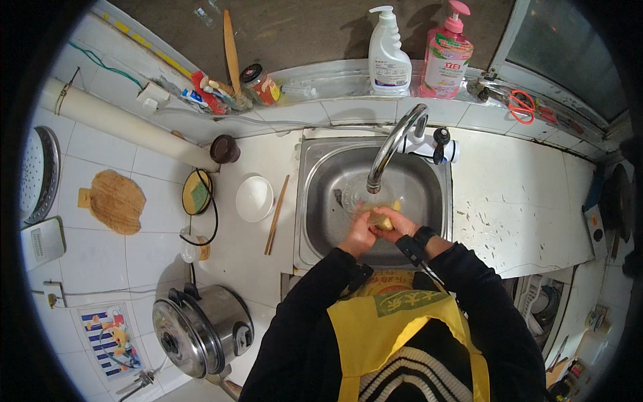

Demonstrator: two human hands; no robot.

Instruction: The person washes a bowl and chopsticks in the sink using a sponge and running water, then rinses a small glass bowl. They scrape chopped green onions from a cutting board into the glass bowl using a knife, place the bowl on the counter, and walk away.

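Over the stainless steel sink (321, 201), my left hand (359, 234) and my right hand (400, 223) meet around a small yellowish lump (384, 223). It looks like a piece of food, but its exact kind is unclear, and my fingers cover part of it. Just beyond them, a clear bowl (357, 185) sits in the basin below the spout of a curved chrome faucet (397, 138). Another bit of yellow shows at the bowl's near right side. A dark scrap lies by the bowl's left edge.
Left of the sink are a white bowl (254, 199), wooden chopsticks (277, 215), a dark cup (224, 149) and a steel electric pressure cooker (201, 329). A white spray bottle (390, 58), a pink pump bottle (446, 60) and red-handled scissors (521, 106) occupy the back ledge.
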